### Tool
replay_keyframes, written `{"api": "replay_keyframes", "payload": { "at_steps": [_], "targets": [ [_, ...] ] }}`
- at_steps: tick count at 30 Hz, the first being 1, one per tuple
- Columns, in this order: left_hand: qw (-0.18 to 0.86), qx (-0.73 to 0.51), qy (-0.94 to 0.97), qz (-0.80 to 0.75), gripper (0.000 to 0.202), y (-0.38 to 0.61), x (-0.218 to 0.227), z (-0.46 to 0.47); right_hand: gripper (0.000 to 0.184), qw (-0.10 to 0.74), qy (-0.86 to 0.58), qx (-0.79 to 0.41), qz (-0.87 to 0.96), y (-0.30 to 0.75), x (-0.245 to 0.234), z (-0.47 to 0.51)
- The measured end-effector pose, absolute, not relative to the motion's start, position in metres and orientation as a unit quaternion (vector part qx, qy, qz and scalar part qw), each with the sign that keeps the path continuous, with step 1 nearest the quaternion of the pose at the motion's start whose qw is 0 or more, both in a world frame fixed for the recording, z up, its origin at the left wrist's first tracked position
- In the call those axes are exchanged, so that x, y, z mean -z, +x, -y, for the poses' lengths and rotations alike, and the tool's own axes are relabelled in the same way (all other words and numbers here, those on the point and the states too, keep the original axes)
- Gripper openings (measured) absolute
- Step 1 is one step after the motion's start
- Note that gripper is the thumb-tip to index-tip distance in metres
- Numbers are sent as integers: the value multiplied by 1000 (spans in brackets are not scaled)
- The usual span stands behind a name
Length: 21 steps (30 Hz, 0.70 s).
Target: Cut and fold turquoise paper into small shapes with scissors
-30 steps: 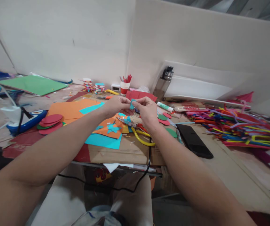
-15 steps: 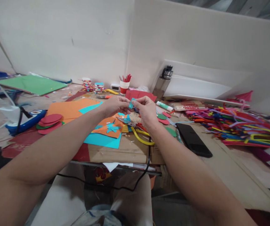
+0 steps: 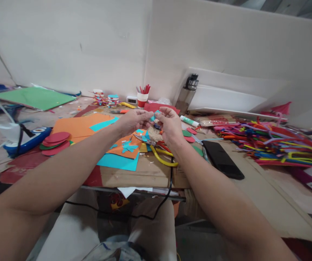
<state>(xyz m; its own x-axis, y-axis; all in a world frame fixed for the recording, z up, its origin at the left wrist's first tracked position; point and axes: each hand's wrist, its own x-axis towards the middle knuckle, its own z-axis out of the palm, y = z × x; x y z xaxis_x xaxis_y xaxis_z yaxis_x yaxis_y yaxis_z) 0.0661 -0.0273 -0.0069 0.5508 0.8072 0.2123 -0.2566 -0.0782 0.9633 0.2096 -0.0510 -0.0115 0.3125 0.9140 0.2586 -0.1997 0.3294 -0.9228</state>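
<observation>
Above the work table, both my hands meet at a small turquoise piece of paper (image 3: 153, 118). My left hand (image 3: 138, 122) pinches its left side between thumb and fingers. On its right side, my right hand (image 3: 170, 122) has thumb and forefinger closed on the paper. The fingers cover part of the piece, so its full shape is hidden. Below the hands lie pliers with yellow handles (image 3: 159, 159) and turquoise cut-out shapes (image 3: 129, 146) on an orange sheet (image 3: 123, 153). A larger turquoise sheet (image 3: 119, 162) sits under that one.
On the right are a black phone (image 3: 223, 159), a pile of pipe cleaners (image 3: 275, 143) and a glue stick (image 3: 189, 120). A bottle (image 3: 186, 95) and a cup of red sticks (image 3: 142, 98) stand behind. Red paper circles (image 3: 55, 147) and a glue gun (image 3: 26, 140) occupy the left.
My right hand's fingers have shifted and opened up a little around the turquoise paper, which has turned slightly. My left hand keeps its pinch. The view has moved slightly.
</observation>
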Motion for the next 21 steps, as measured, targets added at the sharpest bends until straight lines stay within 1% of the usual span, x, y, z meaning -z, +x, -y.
{"api": "replay_keyframes", "payload": {
  "at_steps": [2, 5, 8, 12, 17, 21],
  "targets": [
    [612, -439, 611, -244, 23, 67, 8, 27, 28, 691, -423, -398, 430, 210, 10, 52],
    [575, -480, 604, -274, 21, 67, 9, 25, 27, 680, -432, -374, 460, 209, 11, 54],
    [567, -503, 595, -268, 16, 65, 9, 21, 23, 671, -434, -347, 491, 207, 12, 55],
    [602, -516, 557, -248, 14, 64, 9, 19, 22, 663, -431, -362, 494, 204, 13, 57],
    [672, -519, 481, -218, 20, 73, 12, 27, 24, 692, -407, -448, 395, 200, 11, 62],
    [708, -528, 420, -210, 16, 81, 13, 32, 27, 710, -395, -449, 372, 196, 11, 63]
  ]
}}
